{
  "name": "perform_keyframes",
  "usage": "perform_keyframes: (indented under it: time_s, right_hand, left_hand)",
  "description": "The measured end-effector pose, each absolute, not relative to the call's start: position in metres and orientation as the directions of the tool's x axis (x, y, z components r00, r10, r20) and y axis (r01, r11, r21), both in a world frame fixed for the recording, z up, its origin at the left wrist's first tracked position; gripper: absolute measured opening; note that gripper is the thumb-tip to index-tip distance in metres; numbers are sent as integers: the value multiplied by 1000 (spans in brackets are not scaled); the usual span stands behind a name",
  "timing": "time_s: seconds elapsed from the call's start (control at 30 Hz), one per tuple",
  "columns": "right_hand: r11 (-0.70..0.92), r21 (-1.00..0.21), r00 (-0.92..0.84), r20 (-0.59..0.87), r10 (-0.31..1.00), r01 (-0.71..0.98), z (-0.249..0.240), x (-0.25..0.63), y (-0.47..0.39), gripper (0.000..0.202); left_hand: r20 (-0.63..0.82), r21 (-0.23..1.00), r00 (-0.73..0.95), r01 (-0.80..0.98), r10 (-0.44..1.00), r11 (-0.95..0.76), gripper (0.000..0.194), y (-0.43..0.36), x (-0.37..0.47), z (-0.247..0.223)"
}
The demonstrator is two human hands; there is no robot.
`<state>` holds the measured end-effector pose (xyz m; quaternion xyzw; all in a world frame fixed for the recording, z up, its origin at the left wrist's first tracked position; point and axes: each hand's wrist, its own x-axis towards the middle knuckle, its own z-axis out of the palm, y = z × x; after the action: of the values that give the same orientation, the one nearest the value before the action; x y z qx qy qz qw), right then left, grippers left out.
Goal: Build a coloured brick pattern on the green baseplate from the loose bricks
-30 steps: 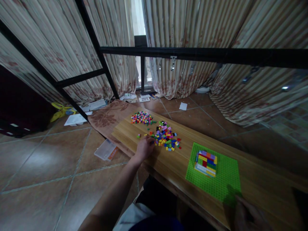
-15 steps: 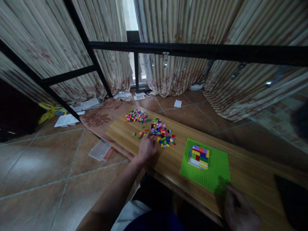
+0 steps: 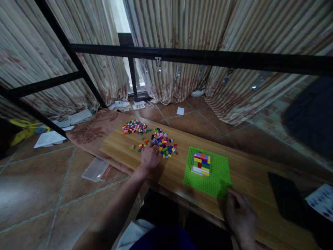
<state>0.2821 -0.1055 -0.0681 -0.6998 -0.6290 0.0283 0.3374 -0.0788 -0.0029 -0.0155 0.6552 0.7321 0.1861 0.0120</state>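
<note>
Loose bricks (image 3: 166,147) lie right at the fingertips of the left hand (image 3: 150,156), spreading from just beyond it round to its right side, so from where I watch that hand is by far the nearer one. Its fingers are curled down among them; I can't tell whether one is pinched. The right hand (image 3: 240,210) is loosely curled, thumb and finger seemingly touching the near right corner of the green board (image 3: 221,170), though I can't make out a grip. That board sits between the hands, roughly square, and bears a low block of stacked bricks (image 3: 201,165) on the half toward the left hand. Beyond the left hand, a heap of smaller pieces (image 3: 134,127) rests on the wooden table (image 3: 114,142). Down on the floor (image 3: 59,173), left of that hand, I see a clear plastic box (image 3: 93,168) with an orange label (image 3: 106,172); its contents I can't read. Farthest out, past both hands, a white sheet (image 3: 180,110) lies before the striped curtains (image 3: 169,83).
</note>
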Motion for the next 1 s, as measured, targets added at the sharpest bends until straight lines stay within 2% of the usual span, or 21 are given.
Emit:
perform_keyframes:
  time_s: [0.13, 0.33, 0.6, 0.9, 1.0]
  right_hand:
    - [31, -519, 199, 381, 903, 854, -68, 282, -105, 45]
    - [10, -515, 220, 384, 897, 857, -67, 282, -105, 46]
    - [-9, -491, 225, 383, 896, 871, -67, 282, -105, 51]
    - [-6, -488, 213, 369, 905, 873, -65, 283, -106, 50]
    - [-28, -479, 213, 337, 917, 877, -66, 285, -107, 48]
  left_hand:
    - [241, 302, -140, 951, 960, 63, 15, -2, -80, -18]
    - [291, 424, -133, 906, 947, -3, 22, -2, -93, -33]
    - [352, 512, -132, 856, 927, -73, 28, -10, -92, -33]
    - [287, 460, 97, 859, 953, -226, 28, -10, -51, -27]
    - [283, 465, 103, 855, 954, -230, 27, -15, -53, -33]
